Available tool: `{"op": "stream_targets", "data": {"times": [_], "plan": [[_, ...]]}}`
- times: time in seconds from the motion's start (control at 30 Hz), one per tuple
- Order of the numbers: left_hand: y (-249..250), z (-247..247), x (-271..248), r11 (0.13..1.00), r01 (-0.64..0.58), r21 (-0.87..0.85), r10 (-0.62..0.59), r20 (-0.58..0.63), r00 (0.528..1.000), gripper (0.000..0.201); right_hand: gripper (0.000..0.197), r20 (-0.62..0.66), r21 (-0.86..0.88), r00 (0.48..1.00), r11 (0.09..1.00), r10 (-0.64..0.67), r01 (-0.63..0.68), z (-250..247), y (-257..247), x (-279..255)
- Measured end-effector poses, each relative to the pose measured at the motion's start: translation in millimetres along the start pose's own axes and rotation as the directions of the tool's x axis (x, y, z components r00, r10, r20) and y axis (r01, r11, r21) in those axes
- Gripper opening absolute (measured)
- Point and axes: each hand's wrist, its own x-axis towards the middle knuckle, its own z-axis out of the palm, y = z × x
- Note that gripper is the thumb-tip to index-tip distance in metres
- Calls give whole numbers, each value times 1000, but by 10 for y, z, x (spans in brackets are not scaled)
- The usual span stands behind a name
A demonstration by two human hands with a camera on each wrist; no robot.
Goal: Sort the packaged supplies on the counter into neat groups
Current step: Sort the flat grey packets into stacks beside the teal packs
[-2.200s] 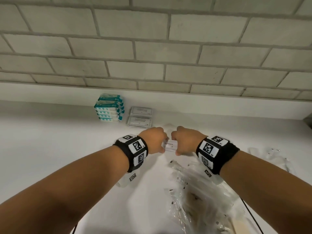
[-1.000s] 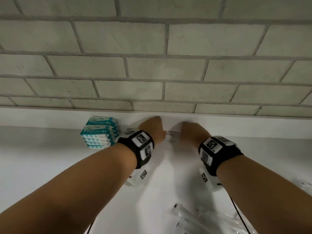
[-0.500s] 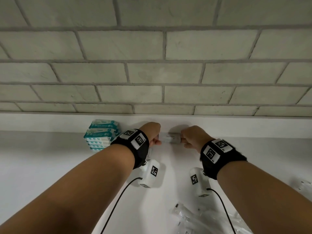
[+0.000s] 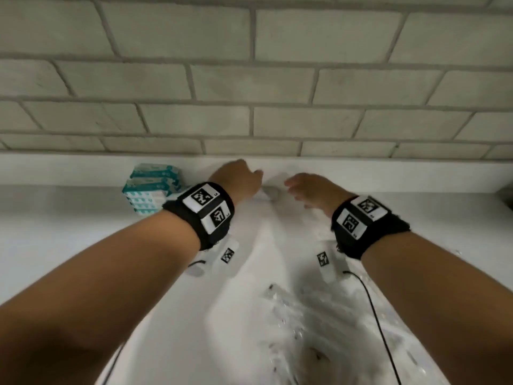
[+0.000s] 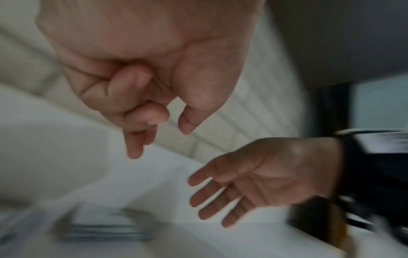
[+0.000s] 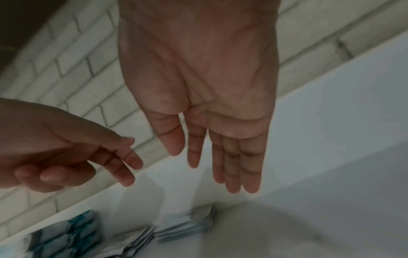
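a pale grey brick wall with grey mortar lines (image 4: 277, 79) is seen beyond the fingertips; a thin black cable (image 4: 380, 323) is draped below the right wrist.

Head view down over counter (image 4: 69, 245); wrist views close, sharing both hands.

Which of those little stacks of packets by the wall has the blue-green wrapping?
The leftmost stack, the teal packets left of the left hand. The two stacks of grey-white packets beside it carry no teal.
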Motion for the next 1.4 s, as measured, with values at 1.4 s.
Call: {"op": "stream_targets", "data": {"times": [1.4], "plan": [[-209, 1185, -2368, 826, -346, 445, 306, 161, 938, 37, 47, 280, -662, 959, 730, 31, 170, 35, 1886, -2869]]}}
